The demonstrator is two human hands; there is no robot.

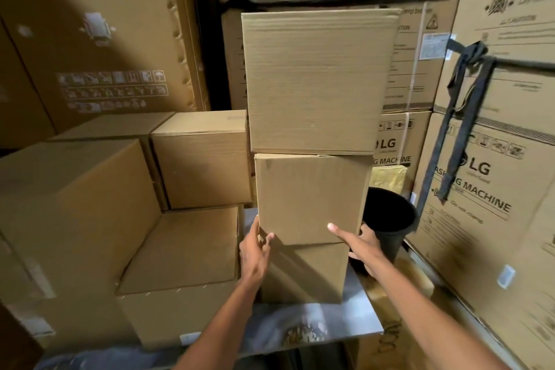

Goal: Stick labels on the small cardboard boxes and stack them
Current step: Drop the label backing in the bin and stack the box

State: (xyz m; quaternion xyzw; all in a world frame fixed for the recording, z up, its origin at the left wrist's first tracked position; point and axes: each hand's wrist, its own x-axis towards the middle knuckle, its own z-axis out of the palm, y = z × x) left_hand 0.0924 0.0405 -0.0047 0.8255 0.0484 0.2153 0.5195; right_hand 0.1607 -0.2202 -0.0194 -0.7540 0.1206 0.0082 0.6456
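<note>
Hands steady a three-high column of plain brown cardboard boxes at the centre of the frame, on a shiny grey metal table (300, 327) hemmed in by tall printed washing-machine cartons (492, 159). The left hand (253, 252) lies against the lower left edge of the middle box (312, 198), fingers nearly straight, the thumb hooked onto the front face; the right hand (365, 246) cups the lower right corner, thumb stretched across the front, the other fingers partly hidden round the side. That box sits slightly askew on the bottom box (306, 273), overhanging it, and carries the larger top box (318, 81), whose left edge stands out past it. No label shows on any face turned this way. Stacking appears to be the step in hand; the next move likely calls for a gentle, even push from both sides to square the middle box without toppling the one above. More brown boxes (201, 159) wait at left, and a black round bucket (387, 216) stands just right of the column
</note>
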